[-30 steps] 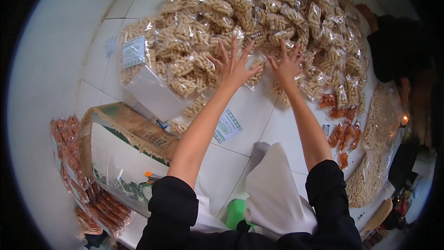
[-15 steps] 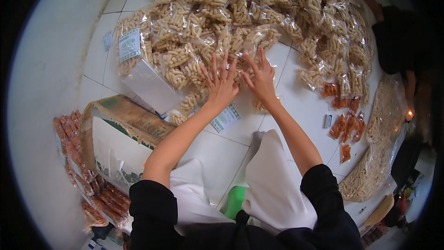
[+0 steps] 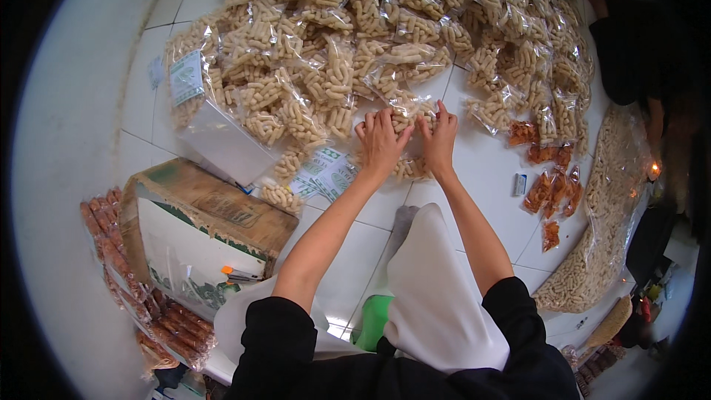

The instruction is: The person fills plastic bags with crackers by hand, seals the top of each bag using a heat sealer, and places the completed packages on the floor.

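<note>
A clear plastic bag of pale, stick-shaped snacks [image 3: 406, 110] lies at the near edge of a large heap of similar bags [image 3: 318, 44]. My left hand [image 3: 381, 144] grips its left side with curled fingers. On the opposite side, my right hand [image 3: 440, 141] has its thumb and fingers closed on the same bag. More pale snack sticks [image 3: 411, 169] show on the floor just below and between my wrists. Green-and-white printed labels [image 3: 324, 174] lie left of my left hand, beside a few more bagged sticks [image 3: 281, 196].
At left stand a white box [image 3: 226, 141] and a worn cardboard box [image 3: 215, 192] with an orange cutter [image 3: 241, 274] on it. Packs of reddish-brown sticks [image 3: 178, 326] lie beyond. Small orange packets [image 3: 544, 192] and a long snack sack [image 3: 600, 230] are at right, near another person [image 3: 637, 59].
My hands were spread with fingers outstretched over the bags; now they have drawn slightly nearer and curled onto one bag. The view has shifted a little, showing more of the cardboard box.
</note>
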The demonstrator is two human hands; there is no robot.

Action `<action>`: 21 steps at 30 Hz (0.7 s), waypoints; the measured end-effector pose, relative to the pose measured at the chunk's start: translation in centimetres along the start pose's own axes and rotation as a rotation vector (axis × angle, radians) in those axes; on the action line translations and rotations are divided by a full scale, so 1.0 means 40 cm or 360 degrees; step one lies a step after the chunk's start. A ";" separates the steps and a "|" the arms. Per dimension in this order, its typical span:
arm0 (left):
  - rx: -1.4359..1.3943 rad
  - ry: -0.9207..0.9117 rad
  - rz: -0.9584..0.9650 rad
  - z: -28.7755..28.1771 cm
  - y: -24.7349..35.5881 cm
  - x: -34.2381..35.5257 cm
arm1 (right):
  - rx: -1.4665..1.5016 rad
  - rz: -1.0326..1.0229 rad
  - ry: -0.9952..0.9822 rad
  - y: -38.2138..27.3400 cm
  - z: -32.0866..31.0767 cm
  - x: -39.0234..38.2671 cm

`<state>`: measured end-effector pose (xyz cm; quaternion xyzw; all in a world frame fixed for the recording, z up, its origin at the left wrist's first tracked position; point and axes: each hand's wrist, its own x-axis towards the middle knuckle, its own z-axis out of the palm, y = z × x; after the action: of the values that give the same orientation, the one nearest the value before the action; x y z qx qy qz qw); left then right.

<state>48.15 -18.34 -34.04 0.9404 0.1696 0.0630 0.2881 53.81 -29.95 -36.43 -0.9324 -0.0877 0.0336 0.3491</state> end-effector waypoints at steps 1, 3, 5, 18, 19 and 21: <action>-0.0238 0.0108 -0.0043 -0.003 0.007 0.005 | 0.0202 0.0121 -0.0088 -0.005 -0.009 0.013; -0.0464 0.0232 -0.0080 -0.024 0.014 0.015 | 0.0417 0.0227 -0.0175 -0.029 -0.029 0.030; -0.1354 0.0261 -0.0205 -0.064 0.015 0.028 | 0.0727 0.0163 -0.0022 -0.074 -0.052 0.040; -0.2120 0.0256 0.0078 -0.869 0.153 -0.278 | 0.1678 -0.0985 -0.0508 -0.824 -0.325 -0.246; -0.2081 0.0248 0.0075 -0.918 0.168 -0.335 | 0.1558 -0.1131 -0.0334 -0.865 -0.331 -0.276; -0.1833 0.0291 0.0148 -1.005 0.160 -0.442 | 0.1613 -0.1267 -0.0190 -0.958 -0.350 -0.364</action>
<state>24.75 -8.68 2.42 0.6294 0.0908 0.2385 0.7340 35.88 -13.30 -0.68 -0.5448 -0.4191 -0.0094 0.7262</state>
